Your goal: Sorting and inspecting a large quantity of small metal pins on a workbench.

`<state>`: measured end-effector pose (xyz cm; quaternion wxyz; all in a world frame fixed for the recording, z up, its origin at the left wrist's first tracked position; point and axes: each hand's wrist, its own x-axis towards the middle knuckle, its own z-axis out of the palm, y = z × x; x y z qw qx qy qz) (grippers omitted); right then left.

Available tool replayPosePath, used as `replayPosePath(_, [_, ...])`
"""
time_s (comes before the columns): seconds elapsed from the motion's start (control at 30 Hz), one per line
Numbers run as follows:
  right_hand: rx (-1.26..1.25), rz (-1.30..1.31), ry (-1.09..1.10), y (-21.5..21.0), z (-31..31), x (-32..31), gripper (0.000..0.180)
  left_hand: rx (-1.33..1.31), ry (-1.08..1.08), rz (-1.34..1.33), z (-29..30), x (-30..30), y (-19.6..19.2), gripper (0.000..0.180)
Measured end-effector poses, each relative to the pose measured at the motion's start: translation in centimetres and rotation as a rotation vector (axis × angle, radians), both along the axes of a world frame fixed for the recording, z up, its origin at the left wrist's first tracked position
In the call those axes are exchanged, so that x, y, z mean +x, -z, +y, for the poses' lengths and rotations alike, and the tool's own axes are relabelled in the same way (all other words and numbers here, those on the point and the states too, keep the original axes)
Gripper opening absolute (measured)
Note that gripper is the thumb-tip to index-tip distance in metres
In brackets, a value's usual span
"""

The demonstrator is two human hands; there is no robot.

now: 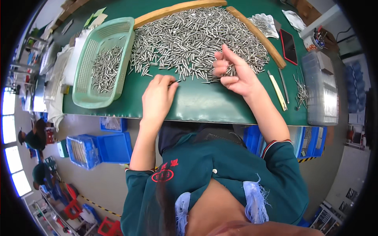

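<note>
A wide heap of small silver metal pins [189, 37] covers the far part of the green table. My left hand [158, 96] rests at the near edge of the heap, thumb and forefinger closed on a small metal pin [178, 81]. Over the heap's near right side, my right hand [240, 76] is raised with its fingers curled inward. Pins show in the gap between its fingers and palm, but whether it holds them or they lie behind I cannot tell. A green plastic basket [80, 84] with more pins inside stands left of my left hand.
Wooden bars [260, 39] border the heap. On the right lie a utility knife [278, 92], a thin metal strip [284, 85], a red-edged phone [288, 46], thin rods [301, 92] and a clear plastic box [323, 94]. Blue bins [114, 147] stand below the table edge.
</note>
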<state>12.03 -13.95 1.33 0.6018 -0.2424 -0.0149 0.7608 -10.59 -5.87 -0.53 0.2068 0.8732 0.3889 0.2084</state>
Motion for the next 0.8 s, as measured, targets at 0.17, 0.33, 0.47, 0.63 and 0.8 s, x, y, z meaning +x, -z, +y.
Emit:
replayPosePath(0.17, [0.035, -0.76, -0.114, 0.5, -0.5, -2.7, 0.035, 0.058, 0.022, 0.178, -0.7, 0.9, -0.5, 0.019])
replayPosePath(0.33, [-0.003, -0.761, -0.127, 0.5, -0.6, -3.2, 0.033, 0.162, 0.11, 0.067, 0.1, 0.4, 0.2, 0.014])
replayPosePath(0.47, [-0.022, -0.691, -0.105, 0.7, -0.3, -3.2, 0.032, 0.06, 0.046, -0.13, 0.0, 1.0, 0.3, 0.011])
replayPosePath(0.63, [-0.036, -0.671, -0.126, 0.8, -0.4, -3.5, 0.03, 0.307, 0.188, -0.027, 1.4, 1.5, 1.2, 0.011])
replayPosePath(0.8, [-0.038, -0.692, -0.151, 0.7, -0.5, -3.5, 0.03, 0.318, 0.274, 0.088, 1.9, 1.0, 0.2, 0.008])
